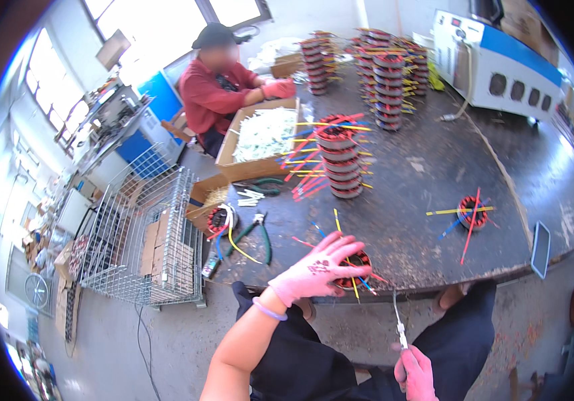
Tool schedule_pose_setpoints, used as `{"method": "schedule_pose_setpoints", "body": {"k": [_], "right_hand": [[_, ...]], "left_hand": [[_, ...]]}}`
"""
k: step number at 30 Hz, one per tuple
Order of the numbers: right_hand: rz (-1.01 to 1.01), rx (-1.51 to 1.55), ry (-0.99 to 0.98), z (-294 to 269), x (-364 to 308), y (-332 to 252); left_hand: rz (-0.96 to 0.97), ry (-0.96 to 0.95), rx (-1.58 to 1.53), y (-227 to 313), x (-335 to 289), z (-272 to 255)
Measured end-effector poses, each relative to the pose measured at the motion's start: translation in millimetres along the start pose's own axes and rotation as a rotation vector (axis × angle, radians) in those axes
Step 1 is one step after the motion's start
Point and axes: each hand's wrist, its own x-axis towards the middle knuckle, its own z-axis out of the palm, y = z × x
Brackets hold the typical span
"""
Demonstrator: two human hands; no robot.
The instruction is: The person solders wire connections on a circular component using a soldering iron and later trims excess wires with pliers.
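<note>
My left hand, in a pink glove, holds a wound stator at the table's near edge. Its fingers reach over the ring, hiding part of it. Red, blue and yellow sleeved leads stick out around this stator. Lower right, my right hand, also gloved in pink, is closed around a slim tool with a pale handle and a thin shaft. The shaft points up toward the table edge, just right of the stator. What kind of tool it is cannot be made out.
A stator stack stands mid-table, with more stacks behind. Single stators lie at right and left, beside green-handled pliers. A co-worker sits behind an open carton. A wire cage stands left; a white-blue machine far right.
</note>
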Motion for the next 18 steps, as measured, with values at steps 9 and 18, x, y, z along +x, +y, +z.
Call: {"method": "schedule_pose_setpoints", "body": {"k": [9,18], "right_hand": [[-0.011,-0.17,-0.002,4.5,-6.1,-15.8],[-0.025,-0.158,0.011,6.5,-8.7,-20.6]], "left_hand": [[-0.016,0.026,0.039,0.7,-10.8,7.0],[-0.017,0.038,0.022,3.3,-11.3,9.7]]}}
